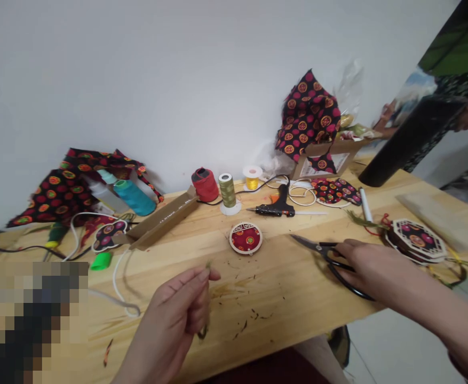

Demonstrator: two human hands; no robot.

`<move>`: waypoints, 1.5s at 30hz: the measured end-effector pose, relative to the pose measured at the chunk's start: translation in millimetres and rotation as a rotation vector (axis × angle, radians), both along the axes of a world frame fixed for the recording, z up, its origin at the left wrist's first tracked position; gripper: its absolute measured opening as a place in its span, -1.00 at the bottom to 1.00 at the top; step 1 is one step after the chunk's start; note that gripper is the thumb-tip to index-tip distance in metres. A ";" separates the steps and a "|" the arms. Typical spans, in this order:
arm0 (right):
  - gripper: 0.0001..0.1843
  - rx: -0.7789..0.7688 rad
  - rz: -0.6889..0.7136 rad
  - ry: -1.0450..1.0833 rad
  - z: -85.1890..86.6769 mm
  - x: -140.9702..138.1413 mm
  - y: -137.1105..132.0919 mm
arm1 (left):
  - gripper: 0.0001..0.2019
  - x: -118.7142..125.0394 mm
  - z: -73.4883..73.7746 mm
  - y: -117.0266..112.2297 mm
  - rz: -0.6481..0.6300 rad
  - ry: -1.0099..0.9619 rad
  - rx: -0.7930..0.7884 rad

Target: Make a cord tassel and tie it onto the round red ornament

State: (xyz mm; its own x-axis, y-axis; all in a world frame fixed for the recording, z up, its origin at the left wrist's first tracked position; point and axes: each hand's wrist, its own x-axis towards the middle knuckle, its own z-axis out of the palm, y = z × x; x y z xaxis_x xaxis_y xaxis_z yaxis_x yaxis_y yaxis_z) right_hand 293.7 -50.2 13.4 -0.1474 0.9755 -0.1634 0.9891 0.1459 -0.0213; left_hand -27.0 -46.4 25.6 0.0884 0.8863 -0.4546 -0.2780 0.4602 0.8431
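Two hands (177, 306) hold scissors (322, 248) and greenish cord (208, 265)

Left hand (177, 306), closed in a pinch; right hand (369, 266), palm down, curled

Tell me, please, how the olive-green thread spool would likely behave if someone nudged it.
The spool stands tall and narrow, so it could tip easily. Its rounded side suggests it might then roll. Its thread looks neatly wound, so probably wouldn't spill loose.

Strand (208, 265) partly hidden in left hand (181, 301); scissors (319, 247) partly covered by right hand (364, 264). Second person (463, 88) cut off at right edge. Dark shape (25, 325), lower left, pixelated.
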 end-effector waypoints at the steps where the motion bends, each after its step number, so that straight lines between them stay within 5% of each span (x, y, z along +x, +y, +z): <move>1: -0.81 0.002 -0.014 0.004 -1.8 6.3 1.0 | -0.80 0.1 -0.7 0.0 -0.004 0.002 0.001; 8: -0.75 -0.071 -0.140 0.004 -1.7 20.1 10.1 | -0.79 2.9 -3.9 -1.9 -0.026 0.016 -0.014; 11: -0.78 0.132 -0.209 -0.055 3.5 1.2 12.4 | -0.78 5.7 -2.5 -3.5 -0.048 0.010 -0.031; 14: -0.71 0.293 -0.114 0.401 11.4 -41.3 12.3 | -0.77 10.2 0.2 -5.3 -0.065 0.023 -0.042; 18: -0.55 -0.185 -0.070 1.277 9.9 -105.8 11.5 | -0.76 16.4 1.4 -7.5 -0.106 0.034 -0.049; 21: -0.39 -0.459 -0.174 1.495 0.9 -132.5 12.1 | -0.76 18.7 -0.6 -9.2 -0.133 0.044 -0.053; 30: -0.65 -0.510 -0.186 1.682 0.2 -141.7 15.5 | -0.71 20.2 -2.1 -12.1 -0.168 0.082 -0.046; 45: -0.86 -0.160 -0.118 1.569 -0.3 -145.2 18.0 | -0.69 22.8 3.5 -10.9 -0.142 -0.045 -0.130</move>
State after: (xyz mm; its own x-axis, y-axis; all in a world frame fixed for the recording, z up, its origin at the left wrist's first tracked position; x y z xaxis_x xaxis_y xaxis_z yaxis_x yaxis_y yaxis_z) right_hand 148.5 -32.3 13.1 -0.1899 0.9815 -0.0256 -0.0261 -0.0312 -0.9992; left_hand -4.2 -57.3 29.0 0.2318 0.7974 -0.5572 -0.2388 0.6019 0.7620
